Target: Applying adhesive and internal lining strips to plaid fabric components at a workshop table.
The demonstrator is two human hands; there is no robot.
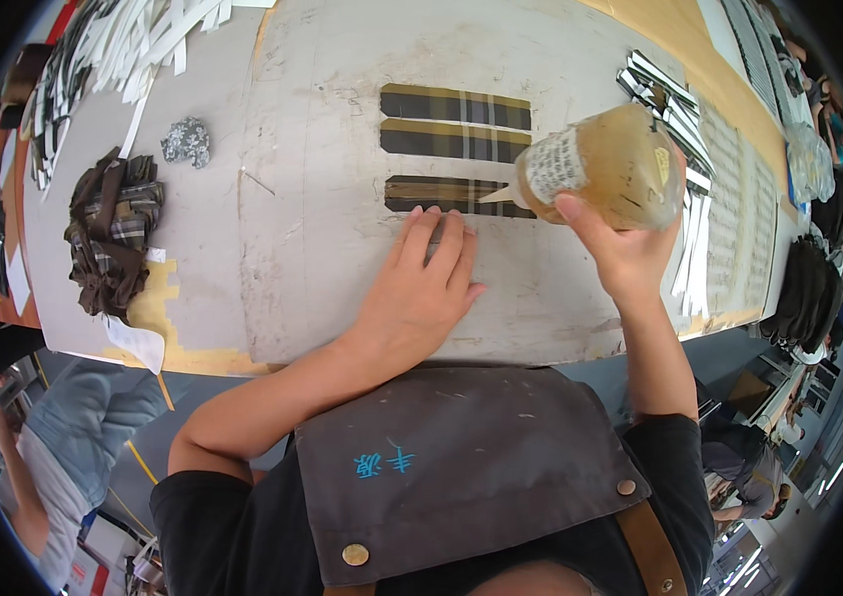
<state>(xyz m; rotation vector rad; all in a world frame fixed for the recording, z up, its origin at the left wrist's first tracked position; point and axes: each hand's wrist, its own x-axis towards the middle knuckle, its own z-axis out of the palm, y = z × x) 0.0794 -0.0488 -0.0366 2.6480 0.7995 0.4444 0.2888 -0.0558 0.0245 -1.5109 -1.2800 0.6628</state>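
Three dark plaid fabric strips lie side by side on a grey work board [342, 119]. My right hand [620, 248] grips a yellowish glue bottle [605, 164] tipped on its side, its nozzle touching the nearest plaid strip [441, 194]. My left hand [417, 293] lies flat on the board with its fingers spread, the fingertips pressing the near edge of that strip. The two farther plaid strips [456, 124] lie untouched above it.
A heap of plaid fabric pieces [114, 233] and a small grey patterned scrap [186, 141] lie at the left. White strips [134, 45] are piled at the top left, more white and plaid strips [685, 149] at the right. Another person [54, 467] stands at the lower left.
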